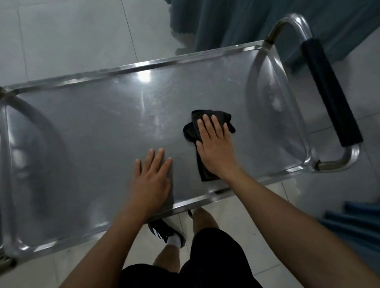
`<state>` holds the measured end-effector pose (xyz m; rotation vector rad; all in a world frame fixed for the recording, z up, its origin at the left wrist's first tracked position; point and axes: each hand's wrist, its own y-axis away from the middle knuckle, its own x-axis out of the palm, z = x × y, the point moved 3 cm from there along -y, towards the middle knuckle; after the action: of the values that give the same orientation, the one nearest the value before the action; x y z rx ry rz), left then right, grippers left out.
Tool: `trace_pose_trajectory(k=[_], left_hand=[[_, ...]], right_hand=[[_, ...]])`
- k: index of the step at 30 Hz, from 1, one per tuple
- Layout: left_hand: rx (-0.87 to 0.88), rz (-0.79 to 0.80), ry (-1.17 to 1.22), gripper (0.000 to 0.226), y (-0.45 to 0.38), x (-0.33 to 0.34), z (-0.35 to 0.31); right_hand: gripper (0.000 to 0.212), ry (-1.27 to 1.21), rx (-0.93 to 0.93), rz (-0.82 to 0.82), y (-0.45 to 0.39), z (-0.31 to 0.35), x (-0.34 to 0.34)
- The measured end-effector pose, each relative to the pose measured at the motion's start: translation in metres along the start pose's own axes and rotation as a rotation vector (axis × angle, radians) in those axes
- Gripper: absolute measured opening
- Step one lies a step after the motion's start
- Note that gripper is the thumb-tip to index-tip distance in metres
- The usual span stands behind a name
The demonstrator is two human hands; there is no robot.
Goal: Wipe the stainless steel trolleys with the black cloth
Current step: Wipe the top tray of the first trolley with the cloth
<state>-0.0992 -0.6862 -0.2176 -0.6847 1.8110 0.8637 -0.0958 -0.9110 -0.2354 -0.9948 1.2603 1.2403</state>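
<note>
The trolley point(101, 120) was polished stainless steel, its flat top smooth and glossy enough to throw back a bright glare near its far rim, though faint scuffs and streaks dulled the sheen toward its middle. On it lay the black cloth point(193, 131), a soft, matt fabric, crumpled, while the handle at the trolley's right end wore a matt black grip point(330, 94) between shiny tube bends. The floor point(65, 32) beyond the trolley was pale, smooth tile with a slight gloss.

Bare forearms, no sleeves visible. Black shorts point(199, 273). Black shoe point(163, 232) with white stripes, white sock point(174, 241).
</note>
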Motion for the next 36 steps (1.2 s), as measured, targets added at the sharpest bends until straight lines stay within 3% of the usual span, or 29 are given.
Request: trace_pose_trajectory(k=[13, 18, 27, 36], left_hand=[[0.077, -0.032, -0.014, 0.055, 0.04, 0.007, 0.005], [0.064, -0.056, -0.014, 0.057, 0.049, 0.008, 0.014], [0.051, -0.09, -0.024, 0.049, 0.048, 0.007, 0.028], [-0.044, -0.12, 0.036, 0.047, 0.033, -0.008, 0.057]], right_hand=[[0.066, -0.026, 0.184, 0.022, 0.075, 0.024, 0.008], [0.066, -0.015, 0.142, 0.016, 0.084, 0.057, 0.012], [0.067, 0.025, 0.024, 0.03, 0.057, 0.079, 0.019], [0.065, -0.028, 0.037, -0.011, 0.008, 0.086, 0.014]])
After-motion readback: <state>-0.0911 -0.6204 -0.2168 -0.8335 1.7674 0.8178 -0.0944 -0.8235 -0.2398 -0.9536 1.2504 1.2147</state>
